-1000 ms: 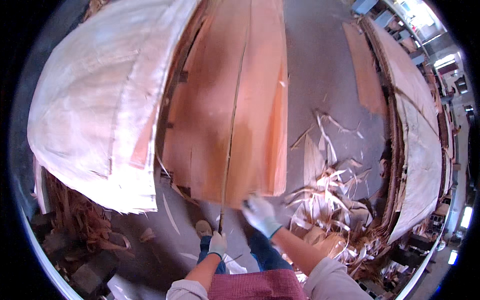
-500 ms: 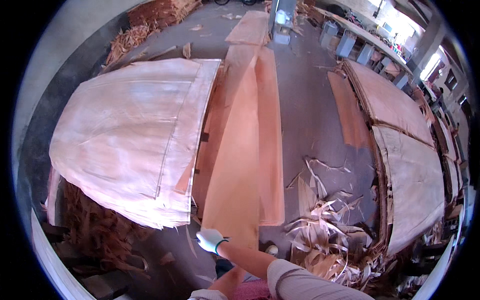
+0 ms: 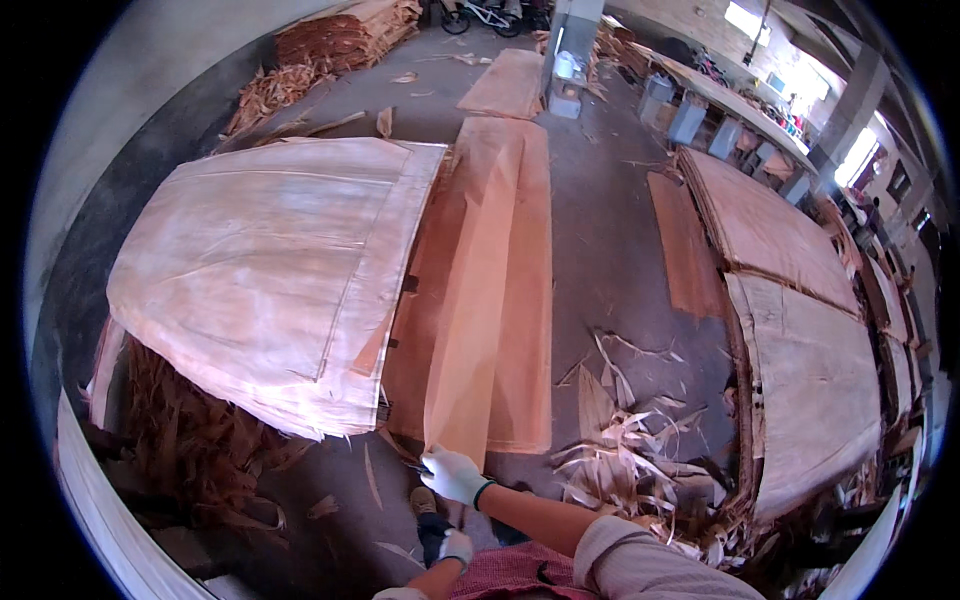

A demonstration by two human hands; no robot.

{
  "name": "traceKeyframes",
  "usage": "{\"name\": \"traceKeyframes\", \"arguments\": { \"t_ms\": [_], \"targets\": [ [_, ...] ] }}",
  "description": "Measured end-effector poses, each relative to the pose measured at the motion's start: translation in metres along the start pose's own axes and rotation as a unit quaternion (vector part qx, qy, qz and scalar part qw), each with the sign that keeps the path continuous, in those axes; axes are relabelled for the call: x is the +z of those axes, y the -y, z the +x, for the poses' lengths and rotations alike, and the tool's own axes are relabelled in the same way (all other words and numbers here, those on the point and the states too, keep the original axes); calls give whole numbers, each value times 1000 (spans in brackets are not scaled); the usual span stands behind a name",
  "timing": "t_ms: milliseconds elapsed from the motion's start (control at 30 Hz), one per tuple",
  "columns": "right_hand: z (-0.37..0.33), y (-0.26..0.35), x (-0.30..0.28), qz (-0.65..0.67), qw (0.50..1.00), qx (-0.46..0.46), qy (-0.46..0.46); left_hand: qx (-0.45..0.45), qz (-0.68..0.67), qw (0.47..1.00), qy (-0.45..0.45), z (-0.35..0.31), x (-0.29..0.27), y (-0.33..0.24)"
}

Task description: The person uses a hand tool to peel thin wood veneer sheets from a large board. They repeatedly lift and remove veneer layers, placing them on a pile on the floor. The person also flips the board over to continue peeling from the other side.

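Observation:
A long, narrow sheet of wood veneer (image 3: 468,320) stretches away in front of me, its near part raised and folded a little. My right hand (image 3: 455,475), in a white glove, is closed at the near end of that sheet. A small dark thin thing shows by its fingertips, too small to name. My left hand (image 3: 457,548), also gloved, is low by my legs with its fingers curled closed; what it holds, if anything, I cannot make out. Under the raised sheet, more reddish veneer (image 3: 528,380) lies flat on the floor.
A broad stack of pale veneer sheets (image 3: 260,270) stands at the left, and another veneer stack (image 3: 810,380) at the right. Curled veneer scraps (image 3: 630,440) litter the floor between. Shredded scraps (image 3: 190,440) lie under the left stack. A pillar (image 3: 572,50) rises at the back.
My right hand has shifted right with the sheet's near end, and the sheet looks narrower. My left hand has come into view below it. The view has tilted up slightly.

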State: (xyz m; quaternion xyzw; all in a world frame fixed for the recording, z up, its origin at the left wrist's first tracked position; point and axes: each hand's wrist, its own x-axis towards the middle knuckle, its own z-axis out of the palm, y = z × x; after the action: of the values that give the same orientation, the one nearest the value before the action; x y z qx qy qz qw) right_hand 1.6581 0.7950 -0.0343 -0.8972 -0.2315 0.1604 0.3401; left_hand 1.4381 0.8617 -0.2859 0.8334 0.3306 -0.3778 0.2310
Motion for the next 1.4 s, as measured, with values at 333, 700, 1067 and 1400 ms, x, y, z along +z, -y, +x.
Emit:
{"name": "traceKeyframes", "arguments": {
  "t_ms": [333,700,1067,1400],
  "targets": [
    [-25,22,1,-93,992,58,66,192,-338,822,417,-178,-98,-147],
    [-158,40,-151,62,905,272,-320,250,-340,813,401,-274,-160,-119],
    [-325,18,-110,52,684,516,-512,474,-126,748,447,-325,-56,-89],
    [-674,68,-81,47,577,520,-628,556,379,516,530,-346,68,-31]
  ]
}}
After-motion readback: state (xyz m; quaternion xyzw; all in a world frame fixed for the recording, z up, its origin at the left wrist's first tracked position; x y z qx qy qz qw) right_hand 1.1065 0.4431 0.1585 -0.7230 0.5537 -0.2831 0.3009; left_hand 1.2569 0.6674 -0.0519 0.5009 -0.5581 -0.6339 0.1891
